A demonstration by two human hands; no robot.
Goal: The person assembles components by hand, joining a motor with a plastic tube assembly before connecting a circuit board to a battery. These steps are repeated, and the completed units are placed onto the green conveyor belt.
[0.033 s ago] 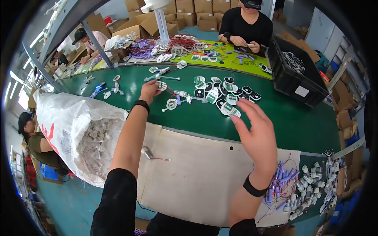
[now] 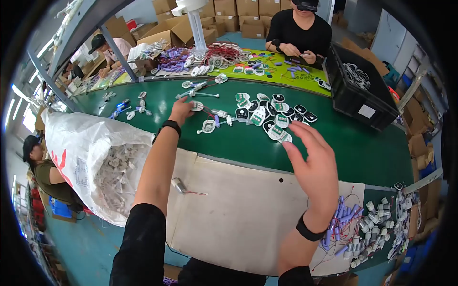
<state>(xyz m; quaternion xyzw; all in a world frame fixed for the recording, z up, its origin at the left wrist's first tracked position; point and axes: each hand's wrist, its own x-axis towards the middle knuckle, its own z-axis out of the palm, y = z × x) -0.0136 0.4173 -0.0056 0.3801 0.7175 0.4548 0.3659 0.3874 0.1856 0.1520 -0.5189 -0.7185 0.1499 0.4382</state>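
Stretched forward over the green table (image 2: 224, 90), my left hand (image 2: 181, 112) pinches the near edge of a white oval panel (image 2: 197, 106). Red wires run from this panel toward a small silver motor (image 2: 219, 113) and a lilac cylindrical battery (image 2: 217, 121). A white panel with a round opening (image 2: 208, 126) lies just below them. My right hand (image 2: 315, 164) is held above the table with thumb and fingers apart and nothing in it. Beyond its fingertips lie several white panels with green circuit boards (image 2: 281, 121) and dark-faced oval covers (image 2: 296, 117).
A beige mat (image 2: 229, 205) lies before me, with one small wired motor (image 2: 179, 185) on it. A white sack (image 2: 90, 143) of clear plastic parts stands left. Lilac batteries (image 2: 341, 224) and motors (image 2: 367, 236) are heaped right. A black crate (image 2: 365, 107) stands far right; a co-worker (image 2: 300, 35) sits opposite.
The white panel at my left fingers looks slightly lower and flatter. My right hand has shifted slightly right and stays spread.
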